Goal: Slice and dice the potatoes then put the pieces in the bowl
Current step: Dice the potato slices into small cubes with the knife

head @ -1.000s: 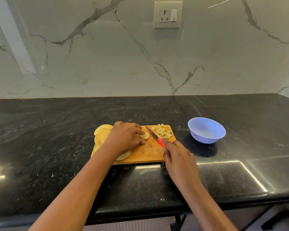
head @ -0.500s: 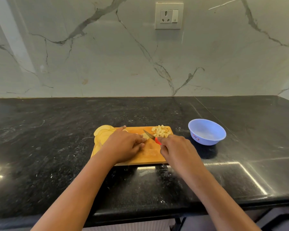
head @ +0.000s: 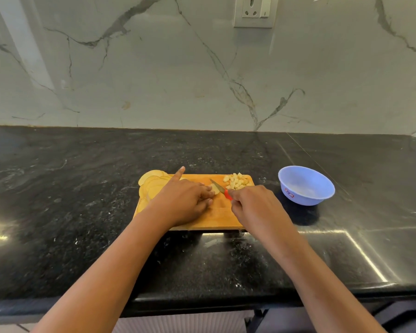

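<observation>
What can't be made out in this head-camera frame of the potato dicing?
Head view only.
The potato piece under the knife: mostly covered by the left hand.
The knife handle: nearly all inside the right hand.
The potato slices: partly behind the left hand, uncountable.
The bowl label: too small to read.
The wall socket: top cut off by the frame edge.
</observation>
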### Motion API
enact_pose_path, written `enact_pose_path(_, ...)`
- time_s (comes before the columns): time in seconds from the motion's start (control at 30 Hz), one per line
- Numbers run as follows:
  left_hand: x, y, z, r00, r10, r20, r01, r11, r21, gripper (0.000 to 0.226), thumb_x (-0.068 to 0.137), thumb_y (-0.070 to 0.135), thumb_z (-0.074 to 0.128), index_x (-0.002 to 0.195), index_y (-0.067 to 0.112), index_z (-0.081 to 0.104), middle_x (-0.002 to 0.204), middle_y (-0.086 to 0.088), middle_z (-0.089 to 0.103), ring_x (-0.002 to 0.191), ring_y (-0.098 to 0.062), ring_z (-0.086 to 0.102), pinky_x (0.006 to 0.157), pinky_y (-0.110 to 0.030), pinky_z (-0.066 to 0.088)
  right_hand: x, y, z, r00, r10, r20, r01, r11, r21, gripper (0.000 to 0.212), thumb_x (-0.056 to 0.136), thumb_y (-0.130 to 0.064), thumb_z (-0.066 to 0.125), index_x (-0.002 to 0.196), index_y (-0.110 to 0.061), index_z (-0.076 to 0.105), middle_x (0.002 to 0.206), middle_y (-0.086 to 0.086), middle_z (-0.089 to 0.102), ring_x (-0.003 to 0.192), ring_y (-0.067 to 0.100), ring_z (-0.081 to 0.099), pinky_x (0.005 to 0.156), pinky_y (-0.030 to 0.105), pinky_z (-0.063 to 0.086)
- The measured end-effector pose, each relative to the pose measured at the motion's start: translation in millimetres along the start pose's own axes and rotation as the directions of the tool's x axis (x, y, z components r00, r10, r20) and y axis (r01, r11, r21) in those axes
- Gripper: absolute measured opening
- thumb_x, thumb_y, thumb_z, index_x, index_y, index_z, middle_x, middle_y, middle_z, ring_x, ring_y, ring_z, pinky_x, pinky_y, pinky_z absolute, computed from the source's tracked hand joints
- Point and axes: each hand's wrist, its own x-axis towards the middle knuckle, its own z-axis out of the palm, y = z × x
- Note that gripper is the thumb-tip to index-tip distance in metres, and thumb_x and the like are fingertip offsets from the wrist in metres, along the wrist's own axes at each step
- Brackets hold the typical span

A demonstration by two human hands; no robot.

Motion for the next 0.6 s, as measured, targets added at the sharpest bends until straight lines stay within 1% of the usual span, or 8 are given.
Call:
enact_pose_path(0.07,-2,-1,-1,1.0,-0.002,0.023,0.002,1.0,-0.004,0.042,0.102,0.041,0.03,0.141,0.032,0.042,0.148,0.017,0.038,0.139,-0.001,0.028,0.116,-0.042,-0.011,-13,2,-1,1.0,0.003,-0.001,-0.003,1.0,-0.013,0.035,0.097,-0.019,0.039,0.126,-0.02,0.058,0.103,0.005,0.068,0.084,0.021,0.062,0.072,0.034,0.053)
enact_pose_path(0.13,-2,-2,-2,0.999,0.003,0.038,-0.003,1.0,-0.001,0.042,0.102,0.041,0.03,0.142,0.032,0.041,0.148,0.017,0.037,0.14,-0.002,0.028,0.116,-0.042,-0.01,-27,4,-3,1.0,-0.007,0.004,0.007,1.0,-0.026,0.033,0.098,-0.02,0.039,0.123,-0.018,0.059,0.099,0.004,0.067,0.081,0.02,0.062,0.071,0.034,0.053)
enact_pose_path(0.27,-2,-2,-2,0.999,0.005,0.035,-0.005,1.0,0.01,0.042,0.102,0.043,0.031,0.141,0.034,0.042,0.147,0.018,0.039,0.139,-0.003,0.028,0.118,-0.041,-0.003,-46,5,-13,1.0,-0.011,-0.001,0.011,0.999,-0.046,0.034,0.098,-0.02,0.038,0.126,-0.023,0.057,0.1,0.002,0.065,0.088,0.021,0.061,0.074,0.035,0.052)
enact_pose_path(0.37,-2,-3,-1,1.0,-0.006,0.004,0.005,1.0,0.003,0.041,0.101,0.043,0.032,0.14,0.037,0.043,0.144,0.016,0.045,0.136,-0.005,0.034,0.118,-0.038,0.003,-50,7,-21,0.998,0.006,-0.064,-0.005,1.0,0.016,0.036,0.098,-0.02,0.041,0.13,-0.028,0.056,0.101,0.001,0.066,0.086,0.019,0.062,0.075,0.035,0.052)
enact_pose_path(0.43,-2,-3,0,1.0,-0.007,-0.011,0.007,1.0,0.009,0.041,0.101,0.043,0.032,0.141,0.037,0.042,0.143,0.014,0.047,0.134,-0.008,0.037,0.117,-0.035,0.007,-46,7,-22,0.989,0.018,-0.147,-0.009,0.998,0.059,0.037,0.098,-0.021,0.043,0.133,-0.029,0.054,0.102,-0.002,0.068,0.081,0.015,0.061,0.072,0.029,0.05)
enact_pose_path(0.5,-1,-4,1,1.0,-0.007,-0.016,0.008,1.0,0.011,0.042,0.101,0.043,0.032,0.141,0.038,0.04,0.143,0.012,0.047,0.134,-0.009,0.037,0.117,-0.033,0.009,-36,6,-17,0.983,0.023,-0.183,-0.009,0.997,0.077,0.037,0.098,-0.022,0.044,0.133,-0.029,0.054,0.103,-0.003,0.069,0.077,0.011,0.059,0.066,0.025,0.047)
enact_pose_path(0.57,-2,-5,1,1.0,-0.01,-0.016,0.01,1.0,0.012,0.042,0.101,0.043,0.032,0.142,0.038,0.04,0.143,0.011,0.047,0.134,-0.009,0.036,0.117,-0.033,0.009,-26,4,-9,0.985,0.022,-0.171,-0.008,0.997,0.08,0.037,0.098,-0.021,0.045,0.133,-0.028,0.054,0.102,-0.002,0.07,0.062,0.004,0.049,0.054,0.018,0.037)
enact_pose_path(0.6,-2,-4,1,1.0,-0.01,-0.016,0.01,1.0,0.014,0.042,0.101,0.043,0.032,0.142,0.038,0.04,0.144,0.011,0.047,0.134,-0.01,0.036,0.117,-0.033,0.009,-23,3,-5,0.987,0.023,-0.161,-0.01,0.997,0.079,0.037,0.098,-0.021,0.045,0.133,-0.028,0.054,0.101,-0.002,0.07,0.057,0.003,0.042,0.051,0.017,0.032)
